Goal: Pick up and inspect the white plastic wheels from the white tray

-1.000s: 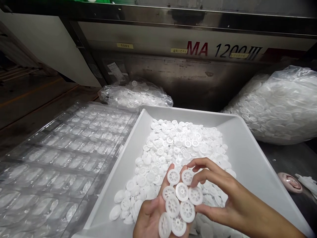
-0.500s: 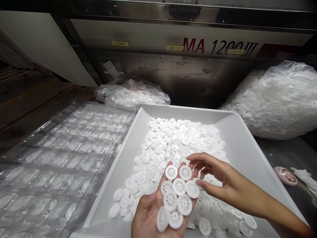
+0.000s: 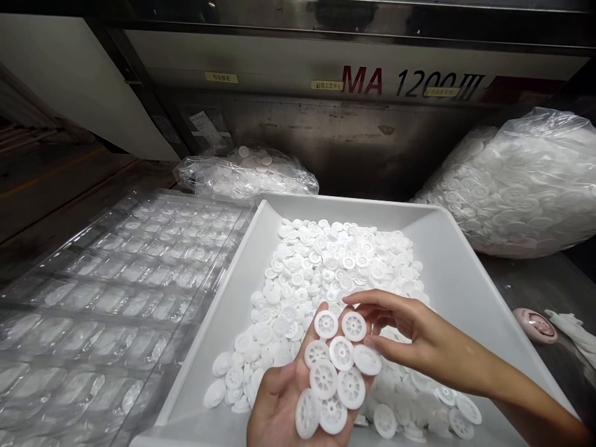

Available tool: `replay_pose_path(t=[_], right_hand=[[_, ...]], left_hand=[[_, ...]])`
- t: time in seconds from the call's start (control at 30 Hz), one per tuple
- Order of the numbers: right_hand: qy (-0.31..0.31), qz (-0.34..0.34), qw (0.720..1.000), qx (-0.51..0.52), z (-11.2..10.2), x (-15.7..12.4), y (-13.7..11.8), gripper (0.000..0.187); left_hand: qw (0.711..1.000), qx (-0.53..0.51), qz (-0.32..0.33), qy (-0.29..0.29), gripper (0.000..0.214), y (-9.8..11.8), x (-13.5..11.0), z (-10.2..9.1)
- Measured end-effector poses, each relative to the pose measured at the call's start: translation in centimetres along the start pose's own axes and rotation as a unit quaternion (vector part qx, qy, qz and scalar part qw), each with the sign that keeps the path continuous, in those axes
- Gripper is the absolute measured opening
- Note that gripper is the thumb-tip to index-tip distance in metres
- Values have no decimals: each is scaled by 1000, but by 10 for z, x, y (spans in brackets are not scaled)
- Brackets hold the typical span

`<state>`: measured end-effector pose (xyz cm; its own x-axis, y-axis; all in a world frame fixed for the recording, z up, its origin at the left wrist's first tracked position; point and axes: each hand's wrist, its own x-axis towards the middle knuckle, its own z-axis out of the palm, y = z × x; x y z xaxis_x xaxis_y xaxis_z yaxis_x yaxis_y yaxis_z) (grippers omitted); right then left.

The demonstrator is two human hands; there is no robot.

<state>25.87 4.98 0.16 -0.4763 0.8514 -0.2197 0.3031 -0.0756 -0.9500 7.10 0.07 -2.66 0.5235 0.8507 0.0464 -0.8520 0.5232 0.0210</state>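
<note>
My left hand lies palm up over the bin, holding several small white spoked plastic wheels spread across its palm and fingers. My right hand reaches in from the right with bent fingers apart. Its thumb tip is at the upper edge of one tilted wheel, and its other fingertips are partly hidden behind my left fingers. Whether the thumb presses that wheel I cannot tell. Below both hands, a heap of similar white wheels fills much of the grey bin.
Left of the bin lies a clear plastic tray with rows of pockets. Clear bags of white wheels stand behind and at right. A pink round object and a white cloth-like item lie at right.
My right hand has moved slightly left, closer to the wheels in my left palm. The wheel by my right thumb has tilted. The view has shifted a little.
</note>
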Motion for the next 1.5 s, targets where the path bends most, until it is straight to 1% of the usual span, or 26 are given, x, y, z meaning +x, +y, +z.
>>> replay_pose_path(t=[0.1,0.23,0.4,0.5,0.63,0.87,1.03,1.2,1.37,1.5], right_hand=[[-1,0,1000,-2,-1,0,0,39],[1,-3,1000,-19,-2,-3,-1,42],[-4,0,1000,-30,-1,-4,-6,38],[-6,4,1000,-28,-2,-4,-8,37],[0,13,999,-32,-3,-4,-8,36],[14,21,997,-69,-3,-7,-11,32],[14,-3,997,-81,-2,-8,-14,24],[-3,-32,996,-84,0,-9,-16,29],[0,-39,994,-100,1,-10,-15,29],[-7,-29,992,-120,1,-14,-15,40]], left_hand=[[1000,-7,-1,11,53,0,-1,-1],[1000,-8,-9,8,53,-1,-1,-3],[1000,-7,-16,10,53,0,1,2],[999,11,-36,18,51,2,1,4],[997,46,-52,27,53,5,-1,1],[996,63,-44,36,54,5,-1,2],[996,58,-45,44,54,4,-2,2],[997,53,-45,41,52,3,-2,3],[997,44,-27,50,51,0,1,8],[998,29,-20,49,51,-1,3,8]])
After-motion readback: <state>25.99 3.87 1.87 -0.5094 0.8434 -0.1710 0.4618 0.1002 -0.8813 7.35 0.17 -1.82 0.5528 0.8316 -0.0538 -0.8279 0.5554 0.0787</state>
